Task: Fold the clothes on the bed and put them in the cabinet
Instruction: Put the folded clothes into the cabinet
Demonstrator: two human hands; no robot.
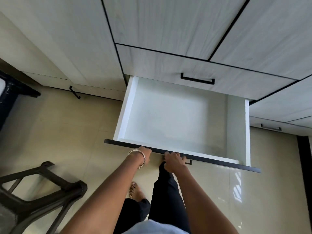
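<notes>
The cabinet's bottom drawer stands pulled out, white inside with nothing in it. Its front panel has a dark top edge. My left hand, with bangles at the wrist, curls over that edge near the panel's left part. My right hand grips the black handle on the drawer front. No clothes or bed are in view.
A shut drawer with a black handle sits above the open one, tall pale wood-grain doors over it. A dark chair frame lies at the lower left on the beige tiled floor. My legs and a bare foot are below the drawer.
</notes>
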